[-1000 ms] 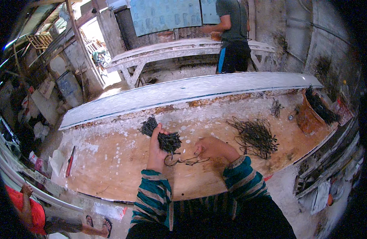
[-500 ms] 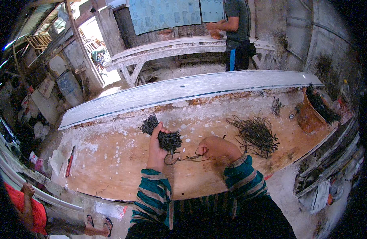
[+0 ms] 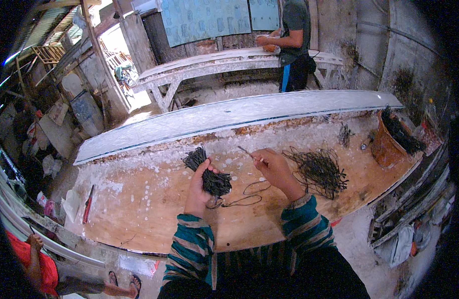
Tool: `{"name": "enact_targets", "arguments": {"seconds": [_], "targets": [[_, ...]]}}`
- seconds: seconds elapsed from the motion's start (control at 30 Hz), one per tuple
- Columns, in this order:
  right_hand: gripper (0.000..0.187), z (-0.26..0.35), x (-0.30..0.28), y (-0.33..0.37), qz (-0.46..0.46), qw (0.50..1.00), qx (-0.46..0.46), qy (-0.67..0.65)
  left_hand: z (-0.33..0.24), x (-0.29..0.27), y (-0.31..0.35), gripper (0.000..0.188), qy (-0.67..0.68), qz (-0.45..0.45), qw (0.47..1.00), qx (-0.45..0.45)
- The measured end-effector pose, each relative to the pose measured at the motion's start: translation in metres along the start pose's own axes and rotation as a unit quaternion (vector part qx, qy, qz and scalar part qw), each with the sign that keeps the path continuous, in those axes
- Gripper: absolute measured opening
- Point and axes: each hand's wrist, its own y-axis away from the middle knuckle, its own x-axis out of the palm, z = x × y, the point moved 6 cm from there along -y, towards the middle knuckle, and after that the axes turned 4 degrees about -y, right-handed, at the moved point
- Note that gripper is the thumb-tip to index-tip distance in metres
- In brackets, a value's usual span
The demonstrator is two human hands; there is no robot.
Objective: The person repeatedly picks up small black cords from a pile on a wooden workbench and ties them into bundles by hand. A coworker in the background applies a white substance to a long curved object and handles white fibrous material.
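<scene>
A thick bundle of black cords (image 3: pixel 217 184) is gripped upright in my left hand (image 3: pixel 196 183), its fingers wrapped round the middle. My right hand (image 3: pixel 273 172) pinches a thin dark cord, and its short stiff end (image 3: pixel 245 149) juts out past the fingertips to the left. Below, the slack of the cord lies in loops between the two hands, just over the wooden board. To the right of my right hand spreads a loose, tangled pile of black cords (image 3: pixel 321 172) on the board.
An orange-brown bucket (image 3: pixel 386 149) of black cords stands at the right end of the wooden board (image 3: pixel 139 219). A red cutter (image 3: pixel 88 204) lies on the left. Behind runs a long white panel (image 3: pixel 229 114). Two other people stand nearby, one beyond it, one at lower left.
My right hand has risen and moved slightly away from me, now holding up the cord's end. The cord that ran taut between the hands hangs slack. My left hand with the bundle shifted slightly right.
</scene>
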Motion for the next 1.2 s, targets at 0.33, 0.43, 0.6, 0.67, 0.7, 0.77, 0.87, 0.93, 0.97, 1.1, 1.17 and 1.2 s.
{"name": "enact_targets", "arguments": {"seconds": [0.33,0.43,0.6,0.67,0.7,0.77,0.87,0.93,0.97,1.1,1.17,1.2], "targets": [[0.02,0.044,0.008,0.013,-0.051,0.982,-0.183,-0.02,0.03,0.024,0.016,0.014,-0.073,0.032,0.992,-0.095],[0.026,0.044,0.02,0.02,-0.044,0.978,-0.149,-0.142,0.038,0.032,0.025,0.021,-0.104,0.041,0.988,-0.103],[0.031,0.048,0.024,0.02,-0.016,0.98,-0.188,-0.065,0.053,0.017,0.014,0.042,-0.089,0.093,0.983,-0.13],[0.031,0.047,0.026,0.02,0.003,0.982,-0.175,-0.066,0.057,0.006,0.007,0.047,-0.08,0.129,0.98,-0.126],[0.031,0.047,0.026,0.02,0.009,0.983,-0.171,-0.063,0.057,0.011,0.008,0.05,-0.077,0.147,0.978,-0.126],[0.031,0.045,0.028,0.02,0.027,0.985,-0.161,-0.055,0.056,0.012,0.009,0.051,-0.119,0.12,0.98,-0.103],[0.03,0.047,0.033,0.02,0.054,0.983,-0.174,-0.021,0.055,0.01,0.009,0.048,-0.112,0.119,0.982,-0.094],[0.03,0.052,0.032,0.018,0.055,0.975,-0.214,0.028,0.054,0.015,0.011,0.042,-0.097,0.117,0.983,-0.105],[0.028,0.052,0.033,0.018,0.056,0.975,-0.213,0.025,0.053,0.018,0.012,0.038,-0.096,0.107,0.983,-0.113],[0.024,0.051,0.034,0.016,0.046,0.983,-0.179,-0.021,0.048,0.021,0.016,0.023,-0.076,0.074,0.986,-0.125],[0.025,0.046,0.033,0.015,0.035,0.986,-0.156,-0.055,0.046,0.013,0.006,0.019,-0.05,0.063,0.991,-0.108],[0.025,0.041,0.032,0.014,0.028,0.986,-0.15,-0.066,0.043,0.012,0.003,0.017,-0.037,0.058,0.993,-0.1]]}}
